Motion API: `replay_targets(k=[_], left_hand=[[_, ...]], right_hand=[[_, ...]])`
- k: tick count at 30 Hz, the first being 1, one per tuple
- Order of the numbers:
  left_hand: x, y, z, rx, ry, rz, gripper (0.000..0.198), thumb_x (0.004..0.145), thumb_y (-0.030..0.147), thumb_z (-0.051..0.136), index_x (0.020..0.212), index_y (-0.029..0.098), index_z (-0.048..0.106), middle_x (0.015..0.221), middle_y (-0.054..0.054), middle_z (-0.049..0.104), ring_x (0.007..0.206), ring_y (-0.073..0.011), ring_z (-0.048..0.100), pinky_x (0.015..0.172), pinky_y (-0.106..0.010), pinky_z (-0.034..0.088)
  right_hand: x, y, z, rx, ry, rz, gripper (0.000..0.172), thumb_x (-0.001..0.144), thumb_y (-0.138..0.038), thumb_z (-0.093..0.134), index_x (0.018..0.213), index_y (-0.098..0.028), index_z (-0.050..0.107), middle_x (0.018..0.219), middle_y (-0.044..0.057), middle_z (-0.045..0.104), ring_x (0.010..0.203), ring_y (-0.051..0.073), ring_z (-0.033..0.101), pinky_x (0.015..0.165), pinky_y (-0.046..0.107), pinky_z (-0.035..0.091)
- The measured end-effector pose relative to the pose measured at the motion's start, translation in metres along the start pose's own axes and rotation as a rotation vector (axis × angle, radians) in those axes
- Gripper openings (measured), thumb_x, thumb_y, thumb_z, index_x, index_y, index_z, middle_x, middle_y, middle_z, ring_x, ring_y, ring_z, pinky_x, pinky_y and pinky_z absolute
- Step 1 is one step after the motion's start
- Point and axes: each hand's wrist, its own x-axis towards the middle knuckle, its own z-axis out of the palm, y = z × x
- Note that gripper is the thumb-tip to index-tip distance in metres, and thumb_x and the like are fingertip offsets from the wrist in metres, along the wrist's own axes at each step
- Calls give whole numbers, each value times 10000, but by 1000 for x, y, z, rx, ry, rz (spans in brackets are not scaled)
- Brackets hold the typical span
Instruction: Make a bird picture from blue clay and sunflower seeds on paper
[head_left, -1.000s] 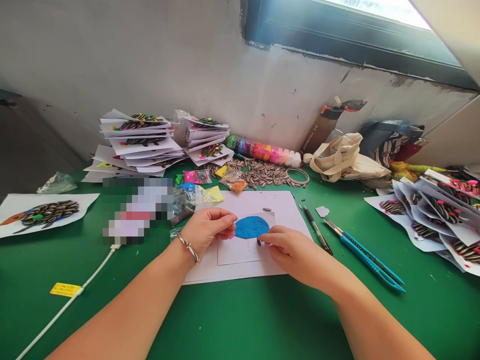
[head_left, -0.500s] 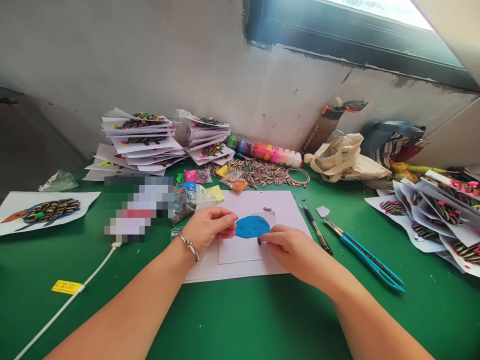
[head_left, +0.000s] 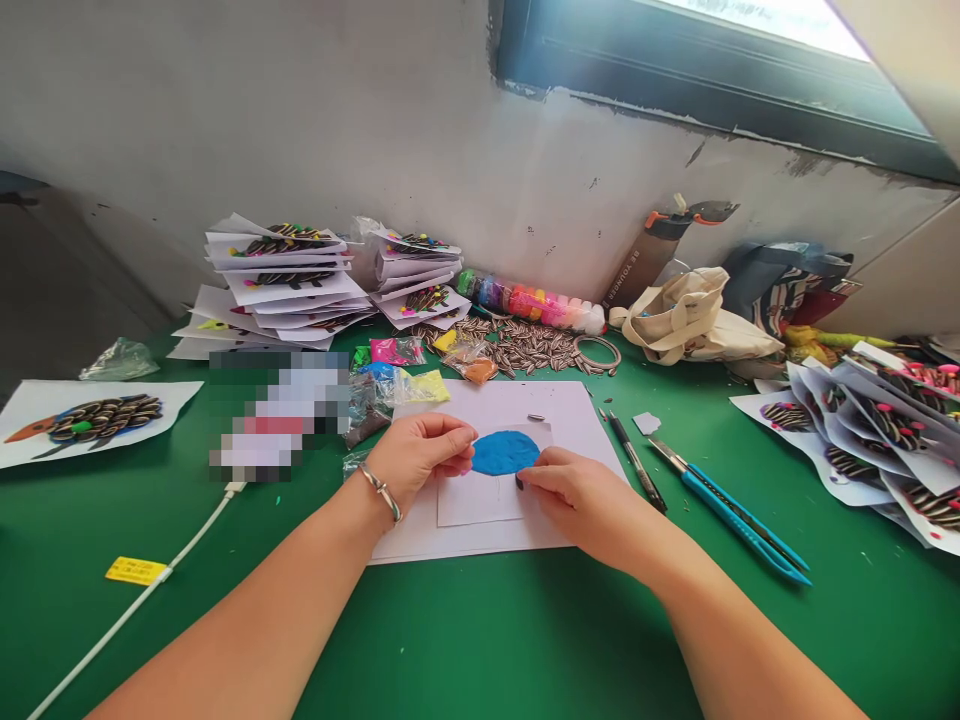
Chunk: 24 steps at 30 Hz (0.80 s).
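A flat blue clay oval [head_left: 505, 453] lies on a small white card [head_left: 480, 505], which rests on a larger white sheet [head_left: 577, 400]. At the oval's left edge is my left hand [head_left: 427, 447], its thumb and fingers pressed together; what they hold, if anything, is hidden. My right hand [head_left: 574, 490] pinches a small dark piece [head_left: 520, 481] just below the oval's lower right edge. Whether that piece is clay or a seed I cannot tell. A single sunflower seed [head_left: 535, 417] lies on the sheet above the oval.
A pen [head_left: 637, 465] and a blue utility knife [head_left: 739, 520] lie to the right. Behind are sunflower seeds [head_left: 525, 345], clay bags [head_left: 397, 350] and clay tubs [head_left: 532, 302]. Stacks of seed pictures [head_left: 285, 290] stand at left and right [head_left: 862, 430]. A white cable [head_left: 142, 620] crosses the left.
Both hands keep almost the same pose. The right fingertips and the dark piece show only a very slight shift; the whole view has moved a touch.
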Motion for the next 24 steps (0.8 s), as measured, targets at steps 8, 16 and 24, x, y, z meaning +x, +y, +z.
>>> replay_targets(k=[8, 16, 24], left_hand=[[0, 0, 0, 0, 3, 0, 473, 443, 467, 882, 732, 143, 694, 597, -15, 690, 581, -147, 638, 634, -280, 492], [-1, 0, 1, 0, 5, -1, 481, 437, 469, 884, 734, 141, 696, 601, -19, 690, 582, -144, 634, 633, -277, 491], [-1, 1, 1, 0, 4, -5, 471, 444, 459, 882, 741, 144, 697, 607, -20, 691, 589, -149, 637, 642, -285, 489]], right_hand=[[-2, 6, -4, 33, -10, 21, 301, 915, -208, 411, 959, -247, 707, 876, 32, 606, 754, 152, 564, 672, 251, 413], [-2, -3, -2, -24, 3, 0, 296, 902, -179, 412, 860, -219, 703, 826, 36, 585, 730, 148, 546, 649, 246, 399], [0, -1, 0, -30, -9, 20, 292, 912, -194, 404, 855, -218, 689, 827, 24, 576, 713, 141, 536, 638, 252, 385]])
